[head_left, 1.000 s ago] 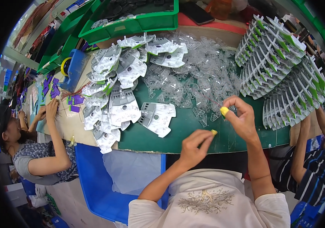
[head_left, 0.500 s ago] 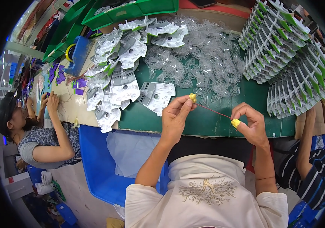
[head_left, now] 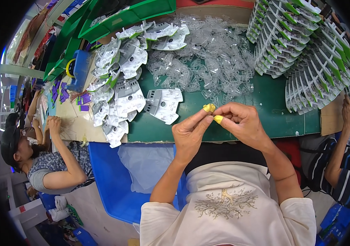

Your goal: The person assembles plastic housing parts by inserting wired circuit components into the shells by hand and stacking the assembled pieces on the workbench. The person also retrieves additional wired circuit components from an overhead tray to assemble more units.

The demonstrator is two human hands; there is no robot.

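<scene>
My left hand [head_left: 191,133] and my right hand [head_left: 244,123] meet over the front of the green table, fingertips almost touching. Both are closed in a pinch. A thin red wire ran between them a moment ago; now the fingers hide it. Yellow wrapping [head_left: 209,108] covers my left index fingertip, and a similar yellow wrapping [head_left: 218,119] is on my right thumb. Left of my hands, a grey-and-white molded plastic part [head_left: 164,105] with a round hole lies on the table. Behind them spreads a heap of clear plastic pieces [head_left: 207,57].
More molded parts [head_left: 128,96] are piled at the left. Tall stacks of green-edged parts [head_left: 318,78] stand at the right. A blue bin [head_left: 107,180] sits below the table edge. Green trays [head_left: 130,18] are at the back. One person [head_left: 56,164] works at the left, another [head_left: 339,168] at the right.
My right hand has moved left to meet my left hand. The red wire, stretched between them before, is now out of sight. The view has shifted slightly.
</scene>
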